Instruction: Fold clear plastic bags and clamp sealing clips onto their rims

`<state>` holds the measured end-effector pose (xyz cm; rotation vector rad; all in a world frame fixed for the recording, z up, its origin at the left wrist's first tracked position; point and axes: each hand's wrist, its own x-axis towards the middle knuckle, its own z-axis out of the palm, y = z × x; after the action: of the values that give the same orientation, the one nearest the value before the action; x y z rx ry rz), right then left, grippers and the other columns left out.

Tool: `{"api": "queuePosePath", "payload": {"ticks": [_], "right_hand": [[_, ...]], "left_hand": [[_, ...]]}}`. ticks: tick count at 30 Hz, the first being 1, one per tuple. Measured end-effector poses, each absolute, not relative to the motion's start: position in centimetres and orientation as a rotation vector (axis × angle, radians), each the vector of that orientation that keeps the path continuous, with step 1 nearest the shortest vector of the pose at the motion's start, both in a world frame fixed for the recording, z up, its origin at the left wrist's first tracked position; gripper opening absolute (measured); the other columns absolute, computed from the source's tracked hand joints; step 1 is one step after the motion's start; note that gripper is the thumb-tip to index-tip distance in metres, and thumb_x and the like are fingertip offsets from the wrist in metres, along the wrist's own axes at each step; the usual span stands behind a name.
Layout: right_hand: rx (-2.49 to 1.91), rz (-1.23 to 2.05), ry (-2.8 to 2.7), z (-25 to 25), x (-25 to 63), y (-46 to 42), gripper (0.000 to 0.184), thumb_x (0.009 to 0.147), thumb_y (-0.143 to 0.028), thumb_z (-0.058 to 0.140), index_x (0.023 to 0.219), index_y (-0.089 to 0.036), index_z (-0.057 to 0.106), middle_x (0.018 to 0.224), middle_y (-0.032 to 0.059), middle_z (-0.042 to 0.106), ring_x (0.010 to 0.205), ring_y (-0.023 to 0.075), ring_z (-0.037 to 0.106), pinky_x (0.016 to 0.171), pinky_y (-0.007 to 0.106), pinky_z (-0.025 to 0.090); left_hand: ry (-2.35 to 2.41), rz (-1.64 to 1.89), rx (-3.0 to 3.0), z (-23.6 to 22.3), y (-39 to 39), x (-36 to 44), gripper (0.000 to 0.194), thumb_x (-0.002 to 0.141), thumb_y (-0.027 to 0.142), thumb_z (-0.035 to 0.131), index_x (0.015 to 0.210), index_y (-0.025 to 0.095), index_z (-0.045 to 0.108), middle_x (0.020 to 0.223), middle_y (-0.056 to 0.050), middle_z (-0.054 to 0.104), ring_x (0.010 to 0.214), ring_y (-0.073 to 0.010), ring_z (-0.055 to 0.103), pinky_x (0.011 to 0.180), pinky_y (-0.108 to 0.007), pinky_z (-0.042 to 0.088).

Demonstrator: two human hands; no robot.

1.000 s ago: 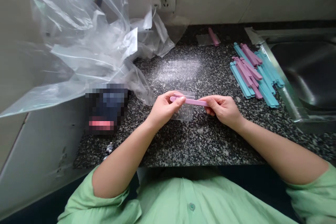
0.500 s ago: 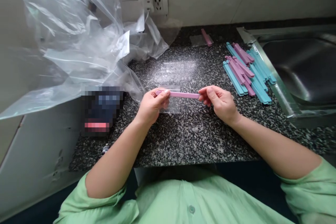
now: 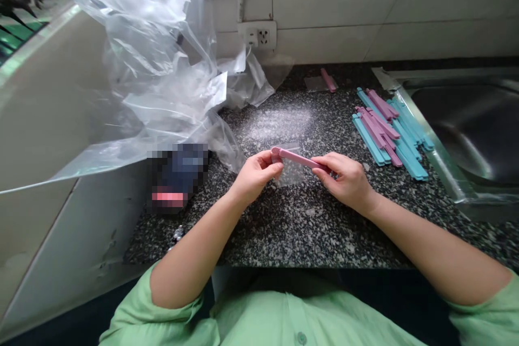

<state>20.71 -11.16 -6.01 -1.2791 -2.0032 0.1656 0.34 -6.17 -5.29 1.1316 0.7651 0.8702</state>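
Left hand (image 3: 254, 175): thumb and fingers are closing on the left end of the pink strip (image 3: 299, 158), with little gap showing between them. Right hand (image 3: 344, 179): thumb and fingers are pinching the right end of the same strip, the remaining fingers curling in. The strip is spanning the space between both hands above the speckled counter (image 3: 284, 232), its right end sloping lower in view. A small clear bag (image 3: 290, 173) is showing beside the left fingertips, partly behind the strip; whether the left hand is gripping it cannot be told.

To the right, a pile of pink and blue strips (image 3: 407, 152) is lying beside the metal sink (image 3: 466, 130). Towards the wall, another pink strip (image 3: 328, 80) is resting at a clear packet (image 3: 314, 84). To the left, a heap of clear plastic (image 3: 162, 81) is rising behind a dark, pixelated object (image 3: 182, 170), and shiny beads (image 3: 178, 233) are sitting near the left forearm. A wall socket (image 3: 263, 37) is holding a white plug (image 3: 252, 37)
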Motion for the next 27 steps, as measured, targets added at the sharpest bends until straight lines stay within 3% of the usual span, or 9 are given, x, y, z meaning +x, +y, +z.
{"api": "queuePosePath", "payload": {"ticks": [4,16,24,27], "right_hand": [[-1.278,0.188,-2.027,-5.95,20.59,-11.22,0.018,0.085,-0.023,0.051,0.092,-0.014,0.064,0.079,0.0083,0.066,0.07,0.0165,0.059,0.064,0.029,0.048],[-1.332,0.234,-2.019,-5.5,20.28,-11.44,0.019,0.084,-0.027,0.051,0.089,-0.015,0.065,0.071,0.0054,0.064,0.062,0.0142,0.056,0.058,0.027,0.045],[-1.322,0.231,-2.024,-5.46,20.32,-11.41,0.018,0.084,-0.027,0.05,0.089,-0.018,0.065,0.072,0.0051,0.065,0.064,0.0147,0.058,0.061,0.028,0.046],[-1.297,0.199,-2.05,-5.6,20.34,-11.38,0.019,0.086,-0.027,0.049,0.09,-0.017,0.064,0.074,0.0057,0.066,0.065,0.0152,0.059,0.062,0.028,0.047]], "left_hand": [[0.786,0.837,1.139,-5.06,-6.06,0.19,0.003,0.06,0.015,0.055,0.062,0.014,0.055,0.053,0.004,0.044,0.052,-0.0073,0.038,0.053,-0.023,0.031],[0.799,0.838,1.137,-4.98,-5.98,0.14,0.01,0.054,0.01,0.047,0.06,0.015,0.053,0.053,0.004,0.042,0.052,-0.0072,0.036,0.052,-0.021,0.03],[0.802,0.827,1.133,-4.87,-5.92,0.1,0.009,0.054,0.013,0.049,0.06,0.015,0.055,0.053,0.004,0.043,0.052,-0.0085,0.037,0.052,-0.022,0.031],[0.801,0.844,1.099,-4.87,-5.87,0.02,0.009,0.061,0.023,0.053,0.062,0.015,0.056,0.055,0.002,0.047,0.052,-0.0092,0.039,0.051,-0.023,0.033]]}}
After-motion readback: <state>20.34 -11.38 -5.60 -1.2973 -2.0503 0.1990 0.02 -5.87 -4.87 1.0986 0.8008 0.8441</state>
